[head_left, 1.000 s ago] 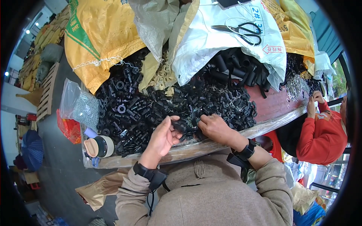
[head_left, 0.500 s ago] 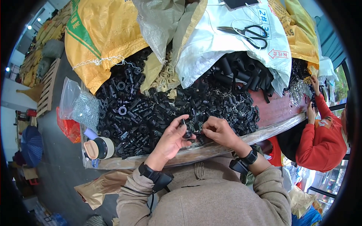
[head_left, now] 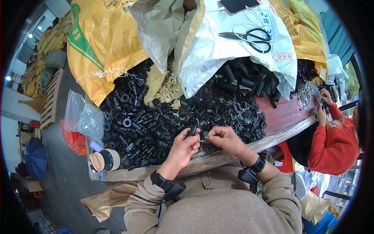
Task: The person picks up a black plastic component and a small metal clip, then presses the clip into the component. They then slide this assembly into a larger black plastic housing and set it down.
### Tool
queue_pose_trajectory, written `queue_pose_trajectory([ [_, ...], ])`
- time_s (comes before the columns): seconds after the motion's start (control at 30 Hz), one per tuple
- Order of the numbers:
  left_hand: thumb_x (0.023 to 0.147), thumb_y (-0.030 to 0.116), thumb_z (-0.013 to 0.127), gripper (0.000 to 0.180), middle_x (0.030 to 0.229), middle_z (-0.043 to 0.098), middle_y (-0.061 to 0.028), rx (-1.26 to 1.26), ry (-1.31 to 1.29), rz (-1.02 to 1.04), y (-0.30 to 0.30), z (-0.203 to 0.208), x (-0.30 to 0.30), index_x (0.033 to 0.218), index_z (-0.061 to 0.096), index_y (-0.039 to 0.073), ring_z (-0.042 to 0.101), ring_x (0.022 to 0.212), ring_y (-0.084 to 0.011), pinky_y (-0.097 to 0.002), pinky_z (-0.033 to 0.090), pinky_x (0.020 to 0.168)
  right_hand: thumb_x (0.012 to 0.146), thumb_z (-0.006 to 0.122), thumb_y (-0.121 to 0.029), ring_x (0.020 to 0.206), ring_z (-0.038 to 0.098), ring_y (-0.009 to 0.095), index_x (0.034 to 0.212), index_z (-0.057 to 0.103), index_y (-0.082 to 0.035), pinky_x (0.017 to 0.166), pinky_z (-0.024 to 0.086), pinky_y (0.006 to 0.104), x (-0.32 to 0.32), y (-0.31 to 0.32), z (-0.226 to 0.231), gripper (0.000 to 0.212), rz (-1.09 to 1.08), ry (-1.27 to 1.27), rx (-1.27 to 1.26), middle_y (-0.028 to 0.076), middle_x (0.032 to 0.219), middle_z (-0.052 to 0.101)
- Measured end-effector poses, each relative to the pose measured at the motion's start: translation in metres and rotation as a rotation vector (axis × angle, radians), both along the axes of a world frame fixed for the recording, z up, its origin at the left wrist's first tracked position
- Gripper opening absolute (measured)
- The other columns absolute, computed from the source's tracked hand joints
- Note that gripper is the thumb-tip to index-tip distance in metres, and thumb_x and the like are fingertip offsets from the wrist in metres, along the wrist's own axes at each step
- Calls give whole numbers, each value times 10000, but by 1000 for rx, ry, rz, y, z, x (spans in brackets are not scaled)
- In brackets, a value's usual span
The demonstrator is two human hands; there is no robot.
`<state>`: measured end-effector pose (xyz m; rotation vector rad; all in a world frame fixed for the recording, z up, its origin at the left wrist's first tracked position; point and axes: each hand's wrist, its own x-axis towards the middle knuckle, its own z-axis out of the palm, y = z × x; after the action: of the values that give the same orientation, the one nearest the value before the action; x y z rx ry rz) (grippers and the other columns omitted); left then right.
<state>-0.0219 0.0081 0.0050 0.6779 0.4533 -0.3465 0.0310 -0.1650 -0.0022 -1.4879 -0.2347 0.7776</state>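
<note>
In the fingers of my left hand (head_left: pixel 183 148) is a small black plastic part (head_left: pixel 192 130), its upper end sticking out past the fingertips. My right hand (head_left: pixel 228 141) is closed in a pinch just to the right, a small gap from the left one. Whatever its fingertips hold, if anything, is too small or hidden to make out. Both hands are over the table's near edge, in front of a heap of black plastic parts (head_left: pixel 156 117). Small pale metal bits are scattered among the parts on the right side of the heap.
Black tubes (head_left: pixel 249 78) spill from a white woven sack (head_left: pixel 218 46) with scissors (head_left: pixel 249 38) and a phone (head_left: pixel 237 4) on it. A lidded cup (head_left: pixel 111 160) and a bag of screws (head_left: pixel 91 123) stand left. A co-worker in red (head_left: pixel 331 148) handles parts at right.
My left hand has turned and its fingers have closed further round the black part, which now tilts up. My right hand stays pinched beside it. The whole view has shifted slightly.
</note>
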Motion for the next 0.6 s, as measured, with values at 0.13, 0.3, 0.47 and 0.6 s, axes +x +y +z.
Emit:
queue_pose_trajectory([
  [0.13,748,63,589,265,726,518,-19,45,-58,-112,0,7,1,994,506,16,441,530,-75,-183,365,465,805,549,-129,516,404,20,755,564,-27,453,330,171,1,0,-3,115,7,87,55,-38,614,493],
  [0.3,743,82,617,212,705,521,-1,364,-271,-134,-5,-1,-2,930,537,24,456,549,-59,-181,373,479,800,560,-151,498,388,34,765,569,-32,449,324,179,0,4,2,125,9,246,156,-43,585,461],
  [0.47,763,100,607,105,675,543,7,863,-482,-219,-6,4,3,819,561,23,492,580,-49,-189,402,513,799,560,-149,507,394,42,767,565,-33,459,326,184,1,3,-3,121,27,313,200,-42,589,468],
  [0.6,768,114,610,117,657,531,18,933,-446,-217,-4,-3,2,811,560,18,473,576,-42,-182,391,517,800,558,-141,503,395,41,759,558,-40,455,327,183,0,5,-2,109,-9,346,198,-41,595,473],
])
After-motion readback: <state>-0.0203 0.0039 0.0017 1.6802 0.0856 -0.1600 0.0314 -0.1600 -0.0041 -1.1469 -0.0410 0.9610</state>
